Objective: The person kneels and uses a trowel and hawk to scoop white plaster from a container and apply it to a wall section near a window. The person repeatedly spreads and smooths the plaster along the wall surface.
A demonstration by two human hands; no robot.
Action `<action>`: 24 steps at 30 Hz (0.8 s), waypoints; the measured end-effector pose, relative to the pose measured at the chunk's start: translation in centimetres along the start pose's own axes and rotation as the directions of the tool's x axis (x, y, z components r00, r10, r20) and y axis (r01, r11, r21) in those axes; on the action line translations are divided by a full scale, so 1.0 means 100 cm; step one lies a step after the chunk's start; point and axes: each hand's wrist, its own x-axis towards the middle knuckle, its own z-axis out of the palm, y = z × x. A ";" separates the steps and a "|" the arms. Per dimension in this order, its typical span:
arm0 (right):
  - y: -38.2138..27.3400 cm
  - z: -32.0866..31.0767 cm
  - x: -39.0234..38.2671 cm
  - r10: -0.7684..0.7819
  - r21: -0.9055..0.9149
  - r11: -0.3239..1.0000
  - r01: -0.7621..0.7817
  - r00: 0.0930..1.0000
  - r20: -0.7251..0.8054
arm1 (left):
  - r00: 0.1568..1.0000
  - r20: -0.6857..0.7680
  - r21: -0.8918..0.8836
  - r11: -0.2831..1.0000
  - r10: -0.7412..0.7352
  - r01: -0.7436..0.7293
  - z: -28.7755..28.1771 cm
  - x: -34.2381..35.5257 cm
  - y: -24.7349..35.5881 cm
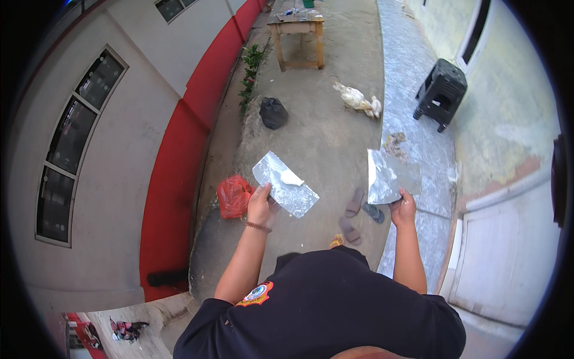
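Outdoors, a bare concrete yard [335, 137] ran between a white-and-red wall [197, 90] on the left and a pale wall on the right, and from the head camera I looked down on it from standing height.

My left hand [261, 206] was closed on the near corner of a silvery foil sheet [286, 184], thumb on top, so the sheet stuck out flat in front with a small white scrap [291, 177] resting on it; held level like that, I judged, the scrap would not slide off. My right hand [403, 208] pinched the lower edge of a second foil sheet [391, 175], which stood more upright and curled, the two sheets well apart.

Below them lay loose sandals [359, 212], a red plastic bag [233, 195] by the left hand, and farther off a black bag [274, 112], a pale chicken [357, 99], a black plastic stool [441, 93] and a wooden table [297, 30].
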 end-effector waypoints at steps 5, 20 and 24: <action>-0.015 0.128 0.116 0.115 0.056 0.990 -0.126 0.980 0.162 | 0.996 -0.086 -0.020 0.999 0.038 -0.040 0.042 0.095 0.035; -0.002 0.277 0.299 0.120 0.150 0.973 -0.176 0.939 0.323 | 0.976 0.170 0.027 0.991 -0.137 0.134 0.127 0.370 0.101; -0.004 0.280 0.308 0.036 0.011 0.999 -0.038 0.983 0.182 | 0.962 0.214 -0.017 0.984 -0.171 0.179 0.139 0.389 0.086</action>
